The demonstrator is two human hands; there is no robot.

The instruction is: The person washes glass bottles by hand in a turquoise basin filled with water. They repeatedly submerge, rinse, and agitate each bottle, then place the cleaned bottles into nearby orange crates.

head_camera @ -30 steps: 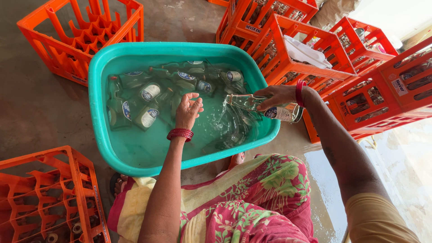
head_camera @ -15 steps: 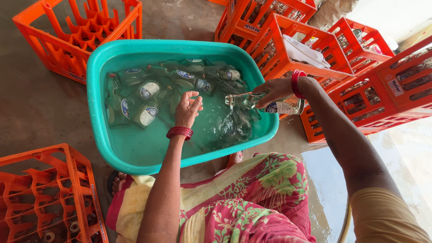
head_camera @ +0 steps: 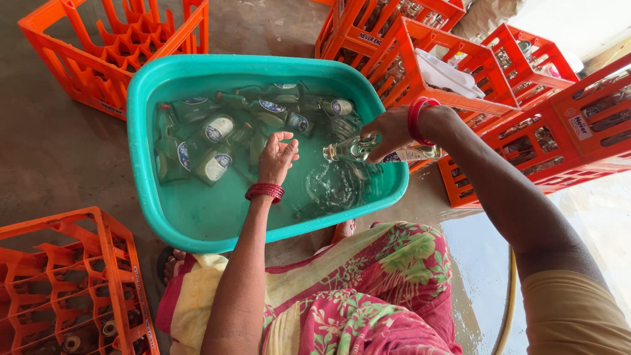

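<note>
A teal plastic tub (head_camera: 141, 141) holds water and several labelled glass bottles (head_camera: 217, 128) lying submerged at its far side. My right hand (head_camera: 388, 131) grips a clear glass bottle (head_camera: 358, 149), tipped sideways over the tub's right side, and water pours from its mouth into the tub. My left hand (head_camera: 276, 156) hovers over the middle of the water with fingers apart and holds nothing. Both wrists carry red bangles.
Orange bottle crates surround the tub: an empty one (head_camera: 112, 49) at far left, another (head_camera: 62, 283) near left with bottle tops in it, and several (head_camera: 526, 92) at right holding bottles. A white cloth (head_camera: 447, 75) lies on one. The concrete floor (head_camera: 486, 250) is wet.
The bottle in my right hand has stayed tilted and kept pouring. My left hand has opened slightly above the water. The view has shifted a little.
</note>
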